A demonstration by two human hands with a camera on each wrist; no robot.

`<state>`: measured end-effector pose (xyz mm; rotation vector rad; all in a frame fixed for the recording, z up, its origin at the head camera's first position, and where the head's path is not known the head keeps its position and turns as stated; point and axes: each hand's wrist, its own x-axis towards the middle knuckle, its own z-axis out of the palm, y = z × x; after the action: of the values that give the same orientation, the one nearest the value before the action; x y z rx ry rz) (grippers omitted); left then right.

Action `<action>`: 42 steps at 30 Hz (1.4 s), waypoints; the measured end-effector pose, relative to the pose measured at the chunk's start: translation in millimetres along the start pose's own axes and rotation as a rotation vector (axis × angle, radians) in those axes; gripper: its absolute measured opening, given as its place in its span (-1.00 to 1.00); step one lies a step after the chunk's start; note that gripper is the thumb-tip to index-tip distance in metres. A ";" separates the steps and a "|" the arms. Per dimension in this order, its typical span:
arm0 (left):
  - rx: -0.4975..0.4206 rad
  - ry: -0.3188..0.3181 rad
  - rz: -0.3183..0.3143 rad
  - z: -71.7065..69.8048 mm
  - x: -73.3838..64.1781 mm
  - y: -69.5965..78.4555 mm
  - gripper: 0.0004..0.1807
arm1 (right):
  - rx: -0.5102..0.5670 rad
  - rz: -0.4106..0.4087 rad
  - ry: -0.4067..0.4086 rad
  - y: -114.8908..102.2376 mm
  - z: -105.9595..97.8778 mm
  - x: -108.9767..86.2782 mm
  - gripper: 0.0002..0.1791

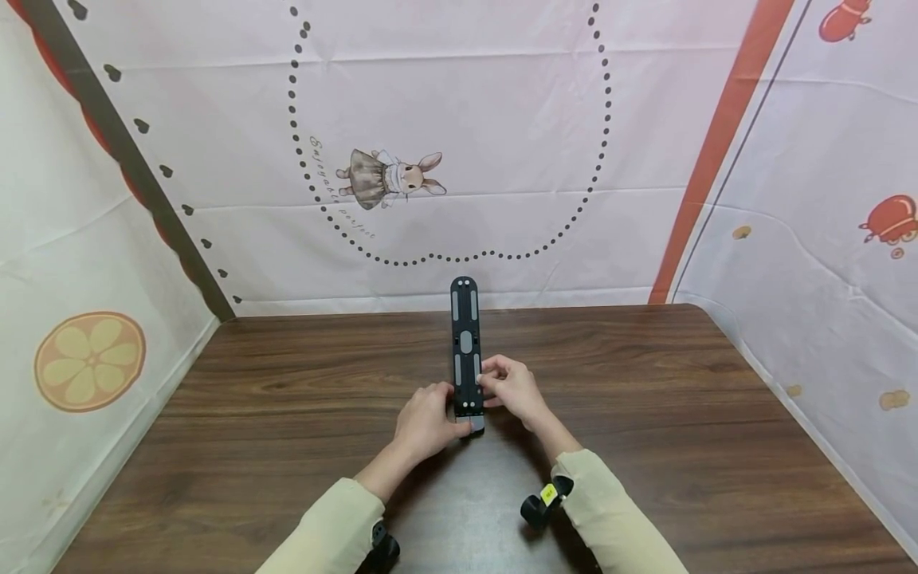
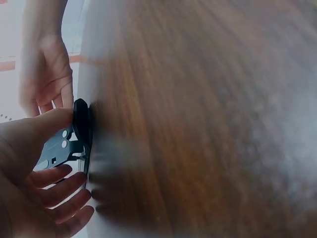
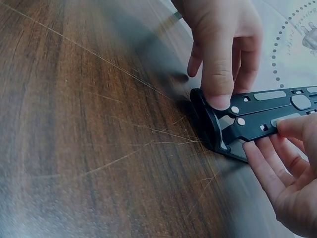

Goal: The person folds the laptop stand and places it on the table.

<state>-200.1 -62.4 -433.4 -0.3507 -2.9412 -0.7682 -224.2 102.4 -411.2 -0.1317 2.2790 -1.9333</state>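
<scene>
A folded black laptop stand [image 1: 466, 319] with grey pads points away from me over the middle of the table. At its near end, my left hand [image 1: 425, 418] grips it, thumb on top and fingers along the left side. My right hand [image 1: 512, 388] pinches the right edge between thumb and fingers. Seen from the right wrist, the stand [image 3: 260, 114] shows round rivets and a raised lip at the near end, where the left thumb [image 3: 220, 84] presses. In the left wrist view, the stand's far part is hidden behind the left hand [image 2: 25, 163].
The brown wood-grain table [image 1: 287, 383] reaches back to a white printed cloth [image 1: 459, 119] hung behind it. More printed cloth [image 1: 93, 239] borders the left and right sides. Black wrist cameras [image 1: 538, 510] sit at the sleeves.
</scene>
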 end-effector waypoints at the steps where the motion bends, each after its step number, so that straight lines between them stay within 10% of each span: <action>1: 0.009 -0.001 -0.001 0.4 0.3 0.8 -0.38 | 0.001 -0.001 0.000 -0.4 0.0 -0.1 -0.78; 42: 0.146 -0.012 0.003 3.4 1.7 8.5 -0.21 | 0.005 0.031 0.005 6.8 -3.6 3.8 -0.85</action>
<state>-199.7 -53.1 -432.2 -0.3484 -2.9848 -0.5478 -228.4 106.4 -417.5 -0.0903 2.2654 -1.9260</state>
